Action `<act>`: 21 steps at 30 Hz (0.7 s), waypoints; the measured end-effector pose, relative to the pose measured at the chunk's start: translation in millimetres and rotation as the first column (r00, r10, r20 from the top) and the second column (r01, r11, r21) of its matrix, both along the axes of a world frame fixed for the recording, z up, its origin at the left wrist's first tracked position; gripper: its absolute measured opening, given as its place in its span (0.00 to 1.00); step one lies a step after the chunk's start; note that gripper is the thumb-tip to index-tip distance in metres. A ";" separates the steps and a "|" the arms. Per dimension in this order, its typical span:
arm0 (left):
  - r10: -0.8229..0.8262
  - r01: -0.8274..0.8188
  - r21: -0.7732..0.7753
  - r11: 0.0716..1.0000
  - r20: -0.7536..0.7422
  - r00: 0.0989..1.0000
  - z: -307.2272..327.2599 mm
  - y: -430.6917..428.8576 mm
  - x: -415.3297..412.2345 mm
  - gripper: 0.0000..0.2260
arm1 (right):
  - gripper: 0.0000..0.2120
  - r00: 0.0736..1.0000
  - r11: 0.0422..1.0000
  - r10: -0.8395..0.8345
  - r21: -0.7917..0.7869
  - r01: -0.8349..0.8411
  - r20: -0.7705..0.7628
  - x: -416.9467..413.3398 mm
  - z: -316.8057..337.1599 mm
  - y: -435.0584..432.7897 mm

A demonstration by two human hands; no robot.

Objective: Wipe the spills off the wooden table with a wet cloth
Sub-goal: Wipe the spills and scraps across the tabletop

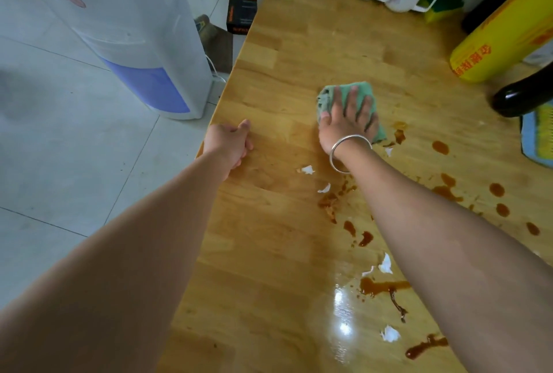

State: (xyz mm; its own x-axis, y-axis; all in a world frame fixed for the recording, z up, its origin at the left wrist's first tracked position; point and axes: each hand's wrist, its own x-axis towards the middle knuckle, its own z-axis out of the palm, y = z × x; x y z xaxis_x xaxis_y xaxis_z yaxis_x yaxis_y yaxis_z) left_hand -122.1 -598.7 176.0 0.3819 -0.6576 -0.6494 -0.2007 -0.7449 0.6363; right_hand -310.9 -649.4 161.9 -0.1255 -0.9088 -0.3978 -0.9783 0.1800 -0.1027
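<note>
So, right hand [347, 121] lies flat on the green cloth [363, 87], fingers spread and straight, pressing it down on the wooden table [299, 43], not gripping it. Cloth sits mid-table at the far end of the mess. Left hand [230, 140] rests near the table edge, fingers loosely curled, holding nothing.

Most brown spills [440, 147] are unwiped: drops to the right, a bigger streak [377, 286] nearer me, and white paper scraps [308, 169] mixed in.

Risks as I judge them:
- With only a flat palm on it, the cloth may bunch or slip out on a fast stroke.
- My right forearm passes over wet spots, so dropping it would drag sauce around.
- Scraps may smear instead of lifting.
- A wide sweep right could knock the dark bottle [520, 100].
- One small cloth may saturate and just spread a brown film.
</note>
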 end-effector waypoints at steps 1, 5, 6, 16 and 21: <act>0.000 0.000 0.001 1.000 0.000 1.000 0.9 -0.9 -0.8 0.21 | 0.27 0.997 0.997 0.073 -0.005 -0.073 0.016 8.2 0.6 1.8; 0.011 -0.011 0.004 1.000 0.025 1.000 0.4 -3.2 -2.8 0.23 | 0.27 0.941 0.946 0.323 -0.046 -0.320 0.102 40.6 0.7 20.0; 0.015 -0.015 0.001 1.000 0.028 0.999 -0.5 -3.4 -3.7 0.23 | 0.27 0.927 0.933 0.361 -0.061 -0.356 0.103 43.0 0.4 26.8; 0.005 0.003 -0.083 0.997 0.099 0.995 -0.9 5.6 -6.5 0.22 | 0.26 0.934 0.939 0.345 -0.037 -0.343 0.093 38.1 -1.1 113.1; -0.025 0.044 -0.120 0.992 0.157 0.987 -0.4 12.4 -8.2 0.23 | 0.27 0.917 0.918 0.396 -0.009 -0.396 0.045 19.0 1.7 134.4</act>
State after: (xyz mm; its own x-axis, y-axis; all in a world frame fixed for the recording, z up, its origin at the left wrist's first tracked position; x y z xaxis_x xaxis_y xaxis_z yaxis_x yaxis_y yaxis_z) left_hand -130.2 -586.3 175.6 0.4473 -0.7432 -0.4976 -0.3287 -0.6541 0.6813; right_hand -291.9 -515.0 163.6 0.2628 -0.8802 -0.3953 -0.9639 -0.2213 -0.1481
